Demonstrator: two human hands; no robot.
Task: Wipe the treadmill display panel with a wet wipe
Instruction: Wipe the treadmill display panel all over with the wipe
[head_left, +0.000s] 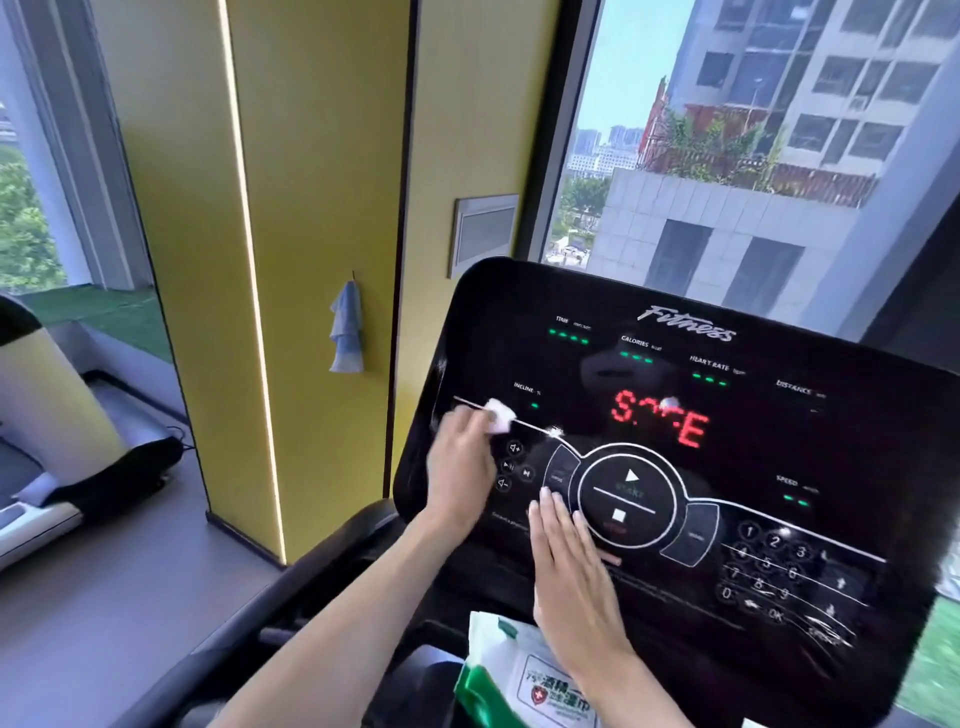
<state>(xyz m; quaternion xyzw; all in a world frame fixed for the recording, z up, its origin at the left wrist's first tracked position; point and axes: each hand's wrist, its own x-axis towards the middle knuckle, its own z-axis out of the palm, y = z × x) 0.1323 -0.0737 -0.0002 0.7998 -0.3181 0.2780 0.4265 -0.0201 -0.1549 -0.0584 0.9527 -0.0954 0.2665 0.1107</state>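
The black glossy treadmill display panel (779, 441) fills the right half of the view, lit with red letters and green digits. My left hand (460, 467) presses a small white wet wipe (500, 415) against the panel's left side, near the INCLINE label. My right hand (569, 561) lies flat with fingers together on the lower middle of the panel, beside the round start/stop control (626, 493). It holds nothing.
A green-and-white pack of wet wipes (524, 675) rests on the console ledge under my right wrist. A yellow pillar (311, 208) stands to the left with a blue cloth (347, 327) hanging on it. Another treadmill (52, 441) sits far left. Windows lie behind.
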